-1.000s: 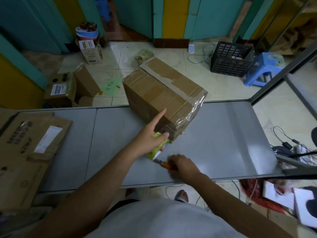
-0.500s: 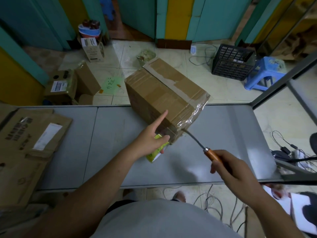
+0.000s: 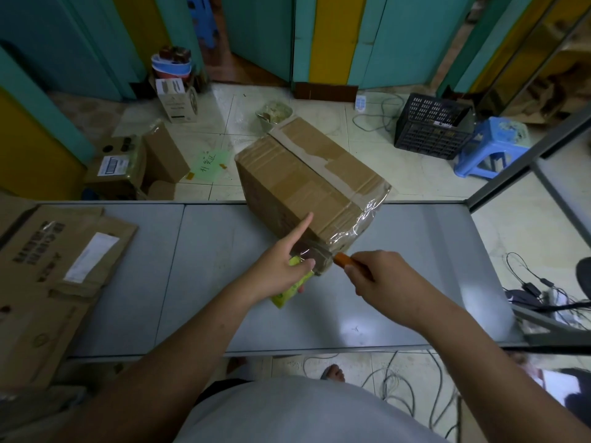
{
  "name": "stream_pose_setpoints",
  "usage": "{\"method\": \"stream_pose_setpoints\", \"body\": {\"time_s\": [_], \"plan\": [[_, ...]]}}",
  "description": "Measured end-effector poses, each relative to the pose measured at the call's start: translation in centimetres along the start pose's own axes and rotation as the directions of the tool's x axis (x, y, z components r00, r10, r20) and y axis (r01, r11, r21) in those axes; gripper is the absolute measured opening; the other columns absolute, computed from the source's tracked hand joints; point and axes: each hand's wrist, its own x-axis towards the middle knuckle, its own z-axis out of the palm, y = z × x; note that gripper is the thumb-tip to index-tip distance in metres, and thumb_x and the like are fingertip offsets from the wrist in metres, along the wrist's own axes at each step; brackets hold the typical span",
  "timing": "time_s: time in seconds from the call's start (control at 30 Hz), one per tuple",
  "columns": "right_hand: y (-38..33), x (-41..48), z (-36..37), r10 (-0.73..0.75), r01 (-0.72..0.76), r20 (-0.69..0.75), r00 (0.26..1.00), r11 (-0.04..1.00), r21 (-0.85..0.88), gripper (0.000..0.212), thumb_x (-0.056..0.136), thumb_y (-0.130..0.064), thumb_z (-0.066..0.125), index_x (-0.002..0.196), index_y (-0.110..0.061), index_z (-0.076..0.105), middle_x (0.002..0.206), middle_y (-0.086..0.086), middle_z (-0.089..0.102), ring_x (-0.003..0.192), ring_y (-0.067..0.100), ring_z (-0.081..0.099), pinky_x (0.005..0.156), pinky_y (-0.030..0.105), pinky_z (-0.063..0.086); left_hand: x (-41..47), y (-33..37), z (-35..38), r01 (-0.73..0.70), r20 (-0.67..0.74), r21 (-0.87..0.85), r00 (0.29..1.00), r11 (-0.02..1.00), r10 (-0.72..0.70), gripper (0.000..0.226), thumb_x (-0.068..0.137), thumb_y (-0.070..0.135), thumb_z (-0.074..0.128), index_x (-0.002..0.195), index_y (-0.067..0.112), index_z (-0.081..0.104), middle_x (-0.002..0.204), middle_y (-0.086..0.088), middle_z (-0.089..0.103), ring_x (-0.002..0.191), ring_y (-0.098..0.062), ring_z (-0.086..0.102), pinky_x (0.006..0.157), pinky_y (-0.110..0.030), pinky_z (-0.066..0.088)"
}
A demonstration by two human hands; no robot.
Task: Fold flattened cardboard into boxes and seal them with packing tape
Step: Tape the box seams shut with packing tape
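Note:
A taped cardboard box (image 3: 307, 183) stands on the grey table (image 3: 211, 282), with clear tape wrapped over its near right corner. My left hand (image 3: 284, 266) grips a yellow-green tape roll (image 3: 292, 290) against the box's near corner, its forefinger pointing up along the box side. My right hand (image 3: 380, 279) holds an orange-handled knife (image 3: 342, 259). The blade is hidden where it meets the tape at the corner.
Flattened cardboard (image 3: 54, 270) is stacked on the table's left end. On the floor beyond are small boxes (image 3: 137, 164), a black crate (image 3: 431, 126) and a blue stool (image 3: 489, 145). Cables (image 3: 527, 286) lie at the right and under the table's near edge.
My right hand picked the knife up from the table, lifted it out to the right, then brought it in to the box's near corner. The left hand stayed on the tape roll.

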Motion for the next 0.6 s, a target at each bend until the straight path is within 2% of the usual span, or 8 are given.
{"method": "stream_pose_setpoints", "body": {"time_s": [0.07, 0.1, 0.23, 0.37, 0.47, 0.6], "plan": [[-1.0, 1.0, -0.3, 0.016, -0.016, 0.014, 1.000, 1.000, -0.026, 0.038, 0.108, -0.033, 0.049, 0.076, -0.017, 0.060, 0.076, 0.009, 0.069, 0.070, 0.024, 0.068, 0.073, 0.047, 0.058, -0.1, 0.1, -0.1, 0.007, 0.006, 0.012, 1.000, 1.000, -0.007, 0.088, 0.103, 0.018, 0.067, 0.156, 0.069, 0.019, 0.163, -0.023, 0.040, 0.069, -0.017, 0.075, 0.068, -0.029, 0.061], [-1.6, 1.5, -0.4, 0.021, -0.020, 0.023, 1.000, 0.999, -0.038, 0.037, 0.108, -0.031, 0.049, 0.079, -0.013, 0.062, 0.079, 0.011, 0.070, 0.073, 0.026, 0.068, 0.074, 0.047, 0.058, -0.2, 0.2, -0.1, 0.007, 0.004, 0.012, 1.000, 1.000, -0.007, 0.088, 0.103, 0.018, 0.067, 0.157, 0.069, 0.019, 0.157, -0.030, 0.045, 0.067, -0.016, 0.074, 0.067, -0.028, 0.060], [-3.0, 2.7, -0.7, 0.057, -0.054, 0.059, 0.997, 0.997, -0.048, 0.029, 0.107, -0.025, 0.048, 0.094, -0.005, 0.065, 0.088, 0.015, 0.070, 0.082, 0.030, 0.070, 0.079, 0.046, 0.058, -0.2, 0.1, 0.0, -0.012, -0.009, 0.001, 1.000, 1.000, 0.012, 0.088, 0.103, 0.016, 0.068, 0.159, 0.065, 0.020, 0.160, -0.011, 0.047, 0.069, -0.010, 0.074, 0.064, -0.028, 0.061], [-2.6, 1.6, -0.9, 0.060, -0.056, 0.057, 0.997, 0.997, -0.054, 0.035, 0.108, -0.026, 0.048, 0.083, -0.007, 0.063, 0.083, 0.014, 0.071, 0.076, 0.030, 0.070, 0.074, 0.046, 0.059, -0.2, -0.1, -0.4, 0.005, 0.003, 0.016, 1.000, 1.000, -0.006, 0.088, 0.103, 0.020, 0.068, 0.155, 0.071, 0.019, 0.151, -0.030, 0.052, 0.065, -0.015, 0.074, 0.065, -0.028, 0.060], [-1.6, -0.1, -1.0, 0.070, -0.068, 0.028, 0.997, 0.996, -0.052, 0.044, 0.108, -0.034, 0.048, 0.073, -0.010, 0.058, 0.076, 0.012, 0.070, 0.069, 0.031, 0.067, 0.068, 0.048, 0.056, -0.1, -0.2, -0.6, 0.022, 0.015, 0.018, 1.000, 1.000, -0.022, 0.088, 0.103, 0.024, 0.069, 0.152, 0.076, 0.018, 0.159, -0.021, 0.045, 0.070, -0.018, 0.077, 0.066, -0.027, 0.062], [-0.9, -1.7, -0.7, 0.074, -0.074, 0.002, 0.997, 0.996, -0.047, 0.047, 0.109, -0.040, 0.049, 0.075, -0.009, 0.059, 0.075, 0.011, 0.071, 0.065, 0.032, 0.066, 0.069, 0.051, 0.057, 0.0, -0.6, -0.9, 0.015, 0.027, 0.014, 1.000, 1.000, -0.015, 0.088, 0.102, 0.027, 0.070, 0.149, 0.079, 0.018, 0.163, -0.018, 0.040, 0.073, -0.015, 0.078, 0.066, -0.026, 0.062]]}}
